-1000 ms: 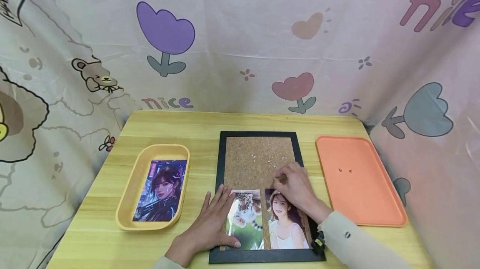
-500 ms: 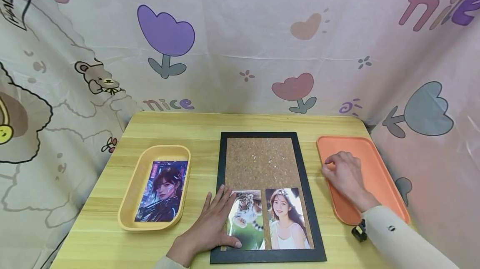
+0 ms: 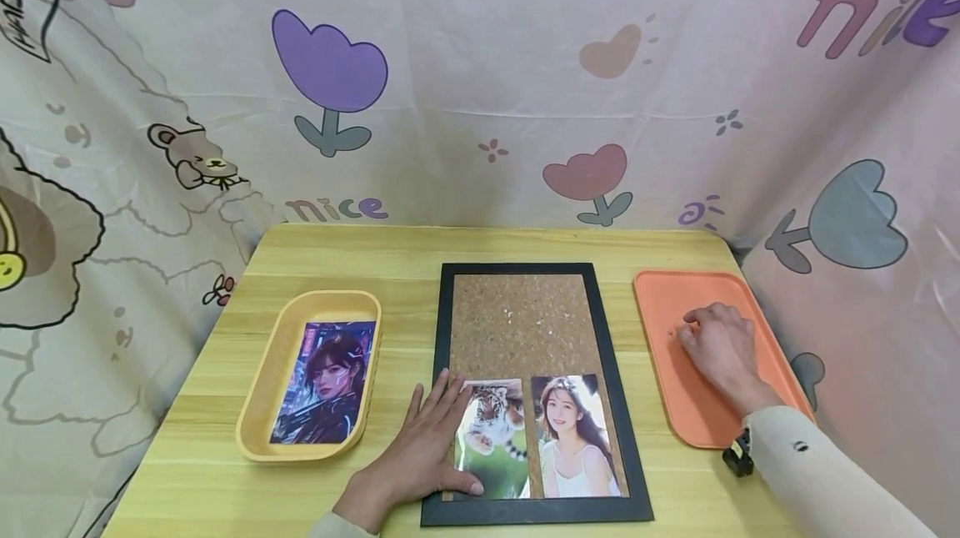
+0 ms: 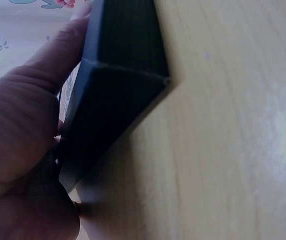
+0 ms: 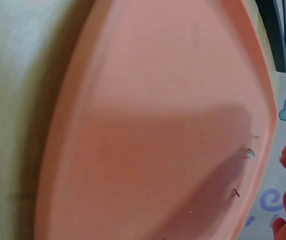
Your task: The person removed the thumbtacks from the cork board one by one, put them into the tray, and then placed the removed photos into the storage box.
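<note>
My left hand [image 3: 420, 455] rests with fingers spread on the left side of a black-framed cork board [image 3: 521, 321], its fingers and thumb overlapping the edge of a tiger photo [image 3: 491, 438]. Beside that photo lies a portrait photo [image 3: 573, 438] of a person in white. In the left wrist view the same hand [image 4: 22, 130] lies along the frame's black edge [image 4: 102, 100]. Over the orange tray [image 3: 697, 421] hovers my right hand [image 3: 720, 346], fingers loosely bent and a small gap by the thumb. Small thumbtacks [image 5: 250, 153] lie on the tray, near its rim in the right wrist view.
A yellow tray [image 3: 255, 404] stands on the left of the wooden table [image 3: 405, 254], holding a purple-blue picture [image 3: 322, 388] of a figure with dark hair. White flecks mark the cork's upper half. Printed fabric [image 3: 450, 62] hangs behind and at both sides.
My right hand has left the top of the portrait photo and moved right, first to the orange tray's left edge, then farther over it. The left hand has stayed on the board.
</note>
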{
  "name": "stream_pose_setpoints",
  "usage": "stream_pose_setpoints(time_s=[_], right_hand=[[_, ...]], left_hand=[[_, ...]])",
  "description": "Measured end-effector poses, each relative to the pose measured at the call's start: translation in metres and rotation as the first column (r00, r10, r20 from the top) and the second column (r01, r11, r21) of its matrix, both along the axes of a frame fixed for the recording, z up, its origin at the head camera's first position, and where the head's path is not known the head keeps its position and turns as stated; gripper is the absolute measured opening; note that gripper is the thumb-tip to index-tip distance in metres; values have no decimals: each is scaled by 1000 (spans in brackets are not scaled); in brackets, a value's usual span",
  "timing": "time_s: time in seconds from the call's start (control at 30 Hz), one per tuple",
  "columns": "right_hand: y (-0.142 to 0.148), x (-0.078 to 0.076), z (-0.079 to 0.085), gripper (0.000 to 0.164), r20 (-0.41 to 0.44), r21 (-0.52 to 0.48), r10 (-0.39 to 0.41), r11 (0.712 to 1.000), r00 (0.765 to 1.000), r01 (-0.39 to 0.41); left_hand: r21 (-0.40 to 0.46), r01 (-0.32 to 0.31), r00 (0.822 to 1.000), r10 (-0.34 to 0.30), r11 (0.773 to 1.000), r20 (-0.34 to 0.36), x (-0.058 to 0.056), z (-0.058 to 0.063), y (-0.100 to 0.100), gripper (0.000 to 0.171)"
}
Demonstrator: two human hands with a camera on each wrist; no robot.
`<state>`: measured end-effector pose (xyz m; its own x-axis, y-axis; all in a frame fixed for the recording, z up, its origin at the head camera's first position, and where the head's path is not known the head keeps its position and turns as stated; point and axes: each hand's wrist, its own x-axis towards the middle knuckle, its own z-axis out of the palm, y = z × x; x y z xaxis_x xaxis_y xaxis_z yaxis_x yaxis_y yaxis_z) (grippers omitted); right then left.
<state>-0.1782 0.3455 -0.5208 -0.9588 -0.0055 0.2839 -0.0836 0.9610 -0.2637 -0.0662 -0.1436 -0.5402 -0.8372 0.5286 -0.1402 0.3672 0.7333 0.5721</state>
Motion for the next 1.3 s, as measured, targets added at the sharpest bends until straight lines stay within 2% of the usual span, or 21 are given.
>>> stream_pose_setpoints(time_s=[0.23,0.37,0.73,0.9,1.0,1.13,1.17,1.3], right_hand=[[0,1,9,23,-15,-27,-25,999,1000,24],[-8,3,13,23,-15,-52,-8,999,1000,7],[-69,18,1,18,-7,-117,107,987,994,-107],[-104,28,-5,18,37,-134,213,969,976,-207],[-122,35,-6,16,32,-108,295,951,955,-291],[-145,45,-4,20,15,-83,391,918,920,-388],[-151,47,-4,21,15,-78,413,908,911,-411],[-169,59,-2,24,31,-51,498,867,867,-496]], left_hand=[[-2,-5,1000,5,1000,7,1,1,0,137],[-16,-4,1000,4,1000,4,1,3,1,138],[-46,-1,1000,1,999,-3,-2,8,3,138],[-29,-14,999,14,999,29,-3,13,3,133],[-12,-32,999,32,999,22,-6,19,3,114],[36,-79,996,80,996,-35,-15,31,4,61],[44,-95,994,97,995,-47,-18,34,5,52],[73,-189,982,189,979,8,-31,44,7,46]])
